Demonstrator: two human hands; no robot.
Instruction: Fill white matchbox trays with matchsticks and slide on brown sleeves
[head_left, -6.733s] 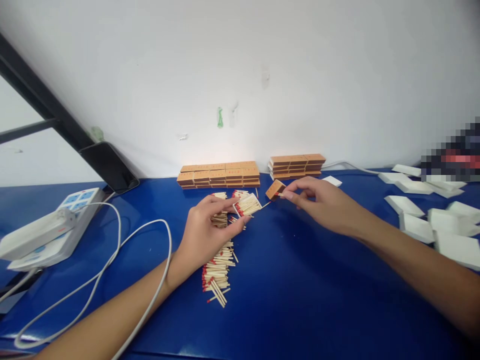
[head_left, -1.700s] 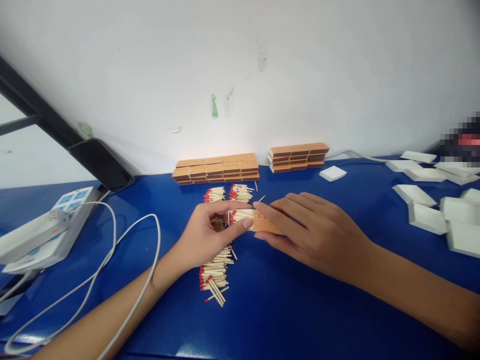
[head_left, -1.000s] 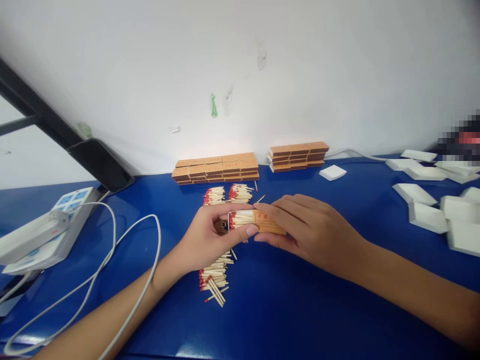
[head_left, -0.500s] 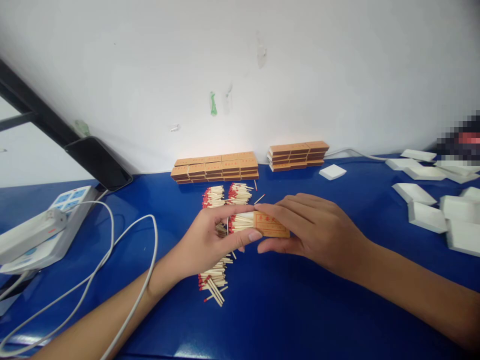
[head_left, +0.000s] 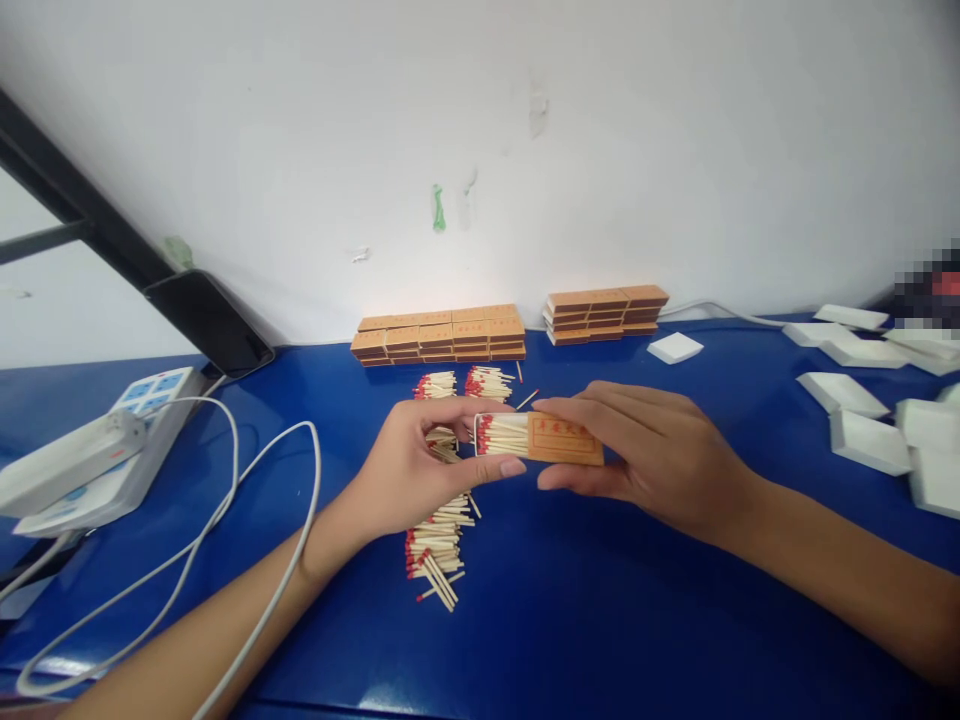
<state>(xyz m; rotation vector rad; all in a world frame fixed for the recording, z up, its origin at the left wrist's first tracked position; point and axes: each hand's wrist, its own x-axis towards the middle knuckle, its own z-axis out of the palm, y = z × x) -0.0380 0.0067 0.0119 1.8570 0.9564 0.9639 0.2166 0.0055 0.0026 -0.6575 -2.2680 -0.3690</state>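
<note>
An orange matchbox sleeve (head_left: 564, 440) is held between the thumb and fingers of my right hand (head_left: 649, 440). From its left end juts a white inner tray filled with red-tipped matches (head_left: 504, 436). My left hand (head_left: 420, 460) grips that tray along its long sides, thumb at the near side and fingers at the far side. Beneath and beside my left hand, loose matches (head_left: 439, 535) lie in a long pile on the blue table (head_left: 585, 620). Another bunch of matches (head_left: 489, 383) lies just beyond the tray.
Stacked matchboxes (head_left: 442, 335) stand along the wall, with a second stack (head_left: 606, 312) to their right. White trays (head_left: 870, 440) are scattered at the right, one (head_left: 675, 348) apart. A power strip (head_left: 142, 440), white cable (head_left: 315, 470) and black phone-like object (head_left: 214, 320) are at the left.
Both hands and the matchbox have shifted slightly right. More of the tray's matches now shows beside my left fingers. The whole view has moved a little.
</note>
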